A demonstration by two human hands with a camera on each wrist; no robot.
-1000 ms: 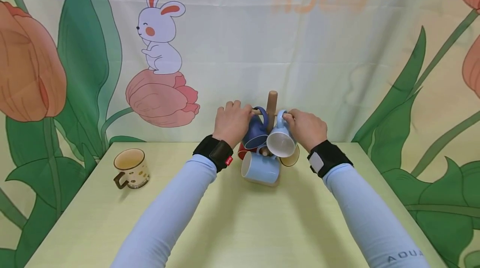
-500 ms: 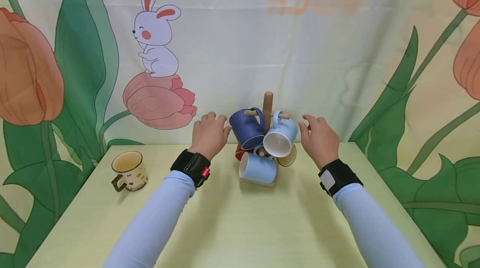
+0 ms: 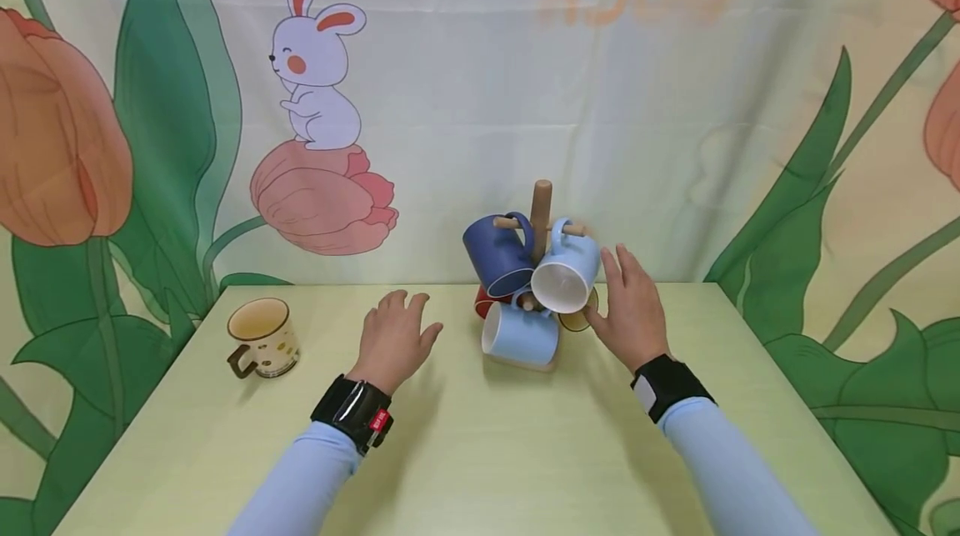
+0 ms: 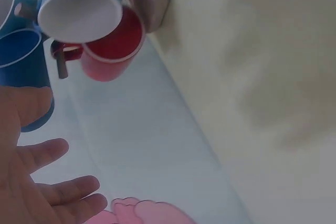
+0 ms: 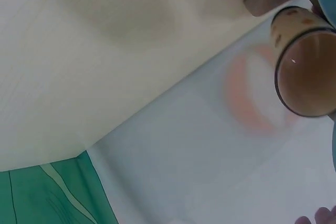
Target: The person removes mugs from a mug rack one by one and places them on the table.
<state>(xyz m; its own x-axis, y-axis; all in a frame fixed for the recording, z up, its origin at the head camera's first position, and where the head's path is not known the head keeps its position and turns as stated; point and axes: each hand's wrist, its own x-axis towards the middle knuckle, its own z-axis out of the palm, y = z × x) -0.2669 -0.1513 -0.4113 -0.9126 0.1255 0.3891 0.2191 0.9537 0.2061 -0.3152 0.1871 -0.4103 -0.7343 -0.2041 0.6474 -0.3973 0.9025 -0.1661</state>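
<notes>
so the wooden mug tree (image 3: 542,211) stands at the back middle of the yellow-green surface (image 3: 480,453), right up near the printed backdrop (image 3: 450,102). it's loaded: a dark blue mug (image 3: 497,257) hangs by its handle on the upper left peg, a light blue mug (image 3: 566,273) with a white inside hangs off the upper right peg, and lower down there's another light blue mug (image 3: 519,336) facing front-left, a red mug (image 4: 113,48) tucked behind it, and a brownish speckled mug (image 5: 304,69) on the right side. they all tilt mouth-down and outward, which i'd guess is just how handles sit on slanted pegs, so the weight hangs off the post. the right hand (image 3: 630,311) is just beside the tree's right side, fingers straight and spread, palm turned toward the light blue and brownish mugs; i can't tell if it's actually touching them, but it isn't gripping anything. the left hand (image 3: 393,336) is lower and off to the left of the tree, hovering over the surface with relaxed, loosely spread fingers, holding nothing, clearly apart from the mugs. so the tree sits between the two hands, much closer to the right one. way over on the left a cream mug (image 3: 261,338) with a dark handle stands upright by itself, well apart from everything.
</notes>
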